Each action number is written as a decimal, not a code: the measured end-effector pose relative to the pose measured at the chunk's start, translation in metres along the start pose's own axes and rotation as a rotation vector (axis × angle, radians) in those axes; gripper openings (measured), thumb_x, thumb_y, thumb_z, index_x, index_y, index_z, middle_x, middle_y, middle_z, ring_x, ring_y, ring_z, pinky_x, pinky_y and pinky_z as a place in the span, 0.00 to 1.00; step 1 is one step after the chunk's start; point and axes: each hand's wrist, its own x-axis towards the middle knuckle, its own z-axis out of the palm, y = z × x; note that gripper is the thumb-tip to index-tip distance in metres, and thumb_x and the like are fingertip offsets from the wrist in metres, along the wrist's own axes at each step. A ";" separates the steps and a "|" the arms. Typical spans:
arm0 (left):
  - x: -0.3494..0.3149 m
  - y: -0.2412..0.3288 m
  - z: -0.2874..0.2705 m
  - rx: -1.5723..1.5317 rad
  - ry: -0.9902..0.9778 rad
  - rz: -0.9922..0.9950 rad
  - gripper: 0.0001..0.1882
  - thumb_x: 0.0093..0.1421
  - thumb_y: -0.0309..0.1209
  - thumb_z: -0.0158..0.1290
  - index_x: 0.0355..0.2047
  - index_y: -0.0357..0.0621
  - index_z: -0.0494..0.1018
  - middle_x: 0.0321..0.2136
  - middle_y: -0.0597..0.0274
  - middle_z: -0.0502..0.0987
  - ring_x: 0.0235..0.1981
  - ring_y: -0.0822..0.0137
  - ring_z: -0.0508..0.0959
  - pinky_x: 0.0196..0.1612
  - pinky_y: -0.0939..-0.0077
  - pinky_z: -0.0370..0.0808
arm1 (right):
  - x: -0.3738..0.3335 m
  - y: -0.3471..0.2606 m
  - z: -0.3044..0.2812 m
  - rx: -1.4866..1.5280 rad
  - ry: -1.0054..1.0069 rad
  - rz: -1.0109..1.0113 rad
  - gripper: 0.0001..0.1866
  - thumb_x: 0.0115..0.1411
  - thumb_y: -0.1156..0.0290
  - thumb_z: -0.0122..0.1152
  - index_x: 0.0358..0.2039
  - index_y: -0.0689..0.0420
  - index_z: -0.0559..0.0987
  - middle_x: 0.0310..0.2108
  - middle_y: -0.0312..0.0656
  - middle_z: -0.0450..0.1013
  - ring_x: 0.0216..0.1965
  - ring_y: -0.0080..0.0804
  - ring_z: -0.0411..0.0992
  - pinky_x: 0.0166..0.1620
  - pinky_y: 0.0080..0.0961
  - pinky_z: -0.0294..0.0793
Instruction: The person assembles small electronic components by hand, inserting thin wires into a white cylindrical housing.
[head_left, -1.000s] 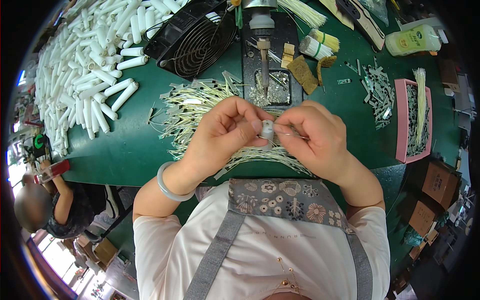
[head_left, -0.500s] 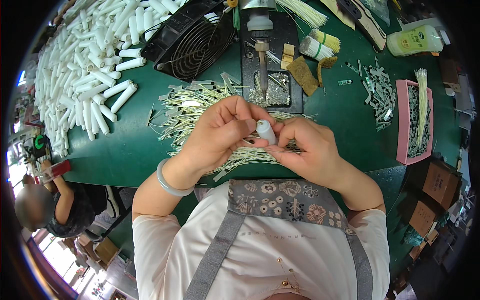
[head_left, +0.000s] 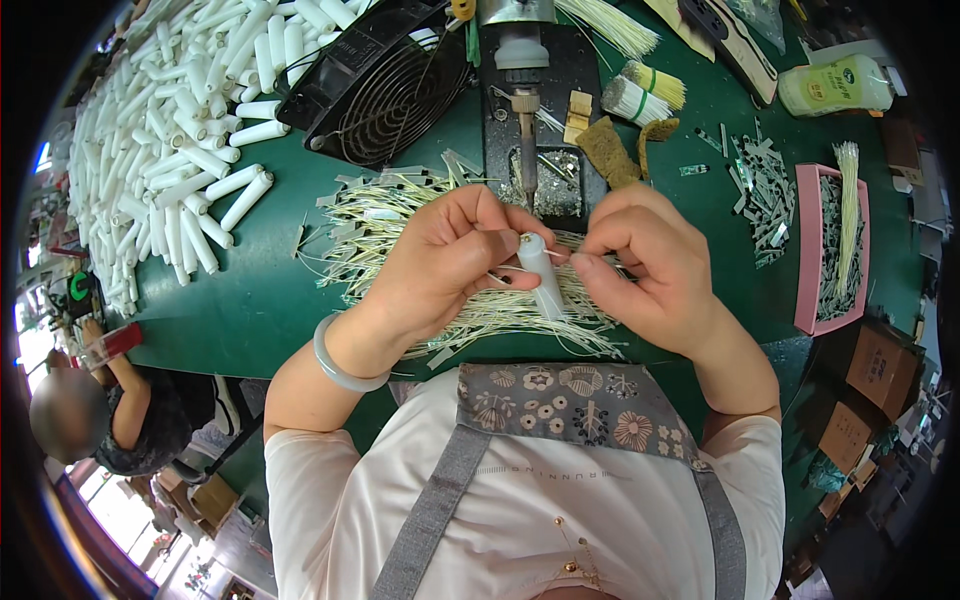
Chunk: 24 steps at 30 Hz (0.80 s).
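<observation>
Cylinder (head_left: pixel 546 288), white and tilted, sits between the hands; the left hand (head_left: pixel 445 250) pinches it near its upper end with thumb and fingers, seemingly to steady it while leaving that end within reach. The right hand (head_left: pixel 648 258), at 3 o'clock from it, presses thumb and forefinger together on a thin wire (head_left: pixel 559 254) running toward that end; whether it is fastened there I cannot tell. Beneath spreads a heap of pale wires (head_left: pixel 385 235), its loose strands liable to snag. At 12 o'clock a soldering iron (head_left: pixel 527 150) points down just beyond the hands, limiting room there, with a brown sponge (head_left: pixel 605 152) at 1 o'clock. Farther out, a black fan (head_left: pixel 385 110) fills 11 o'clock, a pink tray (head_left: pixel 808 255) stands at 3 o'clock, and white tubes (head_left: pixel 190 150) crowd 10 o'clock, perhaps sparing the middle
</observation>
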 end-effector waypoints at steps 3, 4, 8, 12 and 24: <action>0.002 0.003 0.001 0.037 -0.008 -0.010 0.04 0.51 0.19 0.43 0.22 0.38 0.60 0.34 0.51 0.71 0.34 0.67 0.75 0.34 0.80 0.78 | 0.006 0.000 0.001 0.023 0.034 0.013 0.06 0.43 0.79 0.61 0.22 0.60 0.72 0.27 0.42 0.71 0.25 0.32 0.71 0.26 0.22 0.70; 0.002 0.003 0.002 0.044 0.007 0.000 0.04 0.51 0.19 0.43 0.22 0.38 0.60 0.34 0.52 0.70 0.34 0.68 0.75 0.33 0.80 0.78 | 0.008 0.001 0.002 0.025 0.033 0.013 0.06 0.43 0.79 0.61 0.22 0.60 0.72 0.27 0.42 0.71 0.25 0.32 0.71 0.26 0.22 0.70; 0.003 0.004 0.000 0.072 0.022 -0.008 0.05 0.51 0.19 0.44 0.21 0.38 0.60 0.33 0.55 0.69 0.33 0.71 0.74 0.33 0.80 0.78 | 0.014 0.001 0.001 0.034 -0.021 0.024 0.05 0.43 0.79 0.60 0.22 0.60 0.72 0.26 0.41 0.73 0.25 0.32 0.73 0.27 0.22 0.71; 0.005 0.004 -0.003 0.045 0.017 -0.007 0.04 0.51 0.19 0.44 0.21 0.38 0.61 0.34 0.55 0.68 0.32 0.72 0.74 0.33 0.79 0.78 | 0.021 0.001 -0.003 0.012 -0.069 0.037 0.05 0.43 0.78 0.59 0.20 0.59 0.72 0.23 0.39 0.73 0.24 0.32 0.73 0.25 0.22 0.70; 0.007 0.006 -0.001 0.076 0.053 0.000 0.03 0.50 0.19 0.42 0.22 0.37 0.61 0.33 0.58 0.67 0.30 0.73 0.74 0.33 0.79 0.78 | 0.024 0.000 -0.006 -0.057 -0.069 0.008 0.05 0.42 0.78 0.60 0.20 0.58 0.71 0.21 0.39 0.72 0.22 0.33 0.72 0.23 0.23 0.69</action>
